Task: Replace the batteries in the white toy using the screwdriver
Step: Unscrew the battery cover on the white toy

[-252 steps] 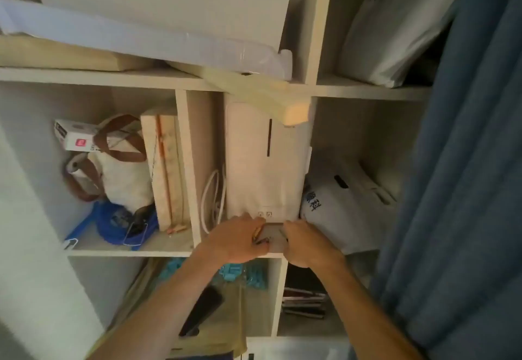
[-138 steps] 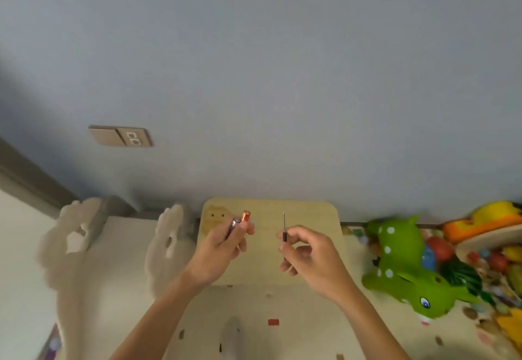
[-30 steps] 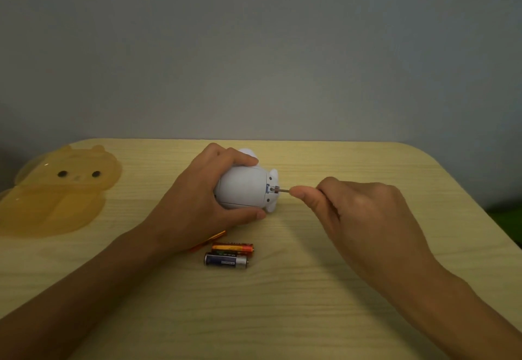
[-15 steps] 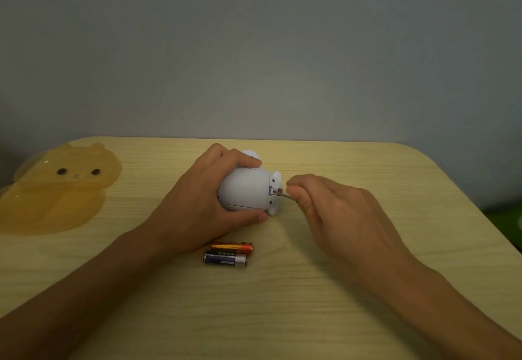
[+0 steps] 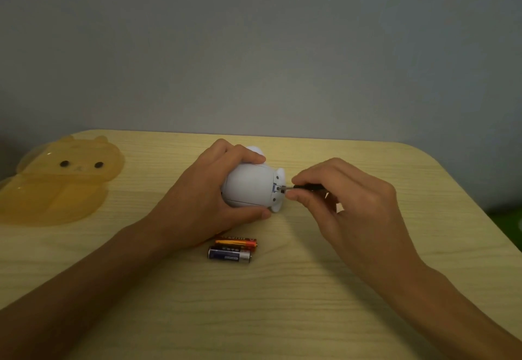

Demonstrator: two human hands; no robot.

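Note:
The white toy point(image 5: 250, 186) lies on its side on the light wooden table point(image 5: 282, 303), its underside facing right. My left hand point(image 5: 203, 201) wraps around its body and holds it down. My right hand point(image 5: 347, 204) pinches a small black-handled screwdriver point(image 5: 306, 187) between thumb and fingers. The metal tip touches a screw on the toy's underside. Two batteries lie side by side in front of my left hand: an orange one point(image 5: 237, 242) and a dark blue one point(image 5: 229, 255).
A translucent orange bear-shaped plastic tray point(image 5: 56, 184) rests on the table's left side. A grey wall rises behind the table. The table's rounded right corner and edge point(image 5: 466, 190) drop off to a dark floor with a bit of green.
I left the shelf, carried the batteries and the screwdriver to the table, and put the batteries down. In the last second my right hand shifted its grip on the screwdriver at the toy's screw.

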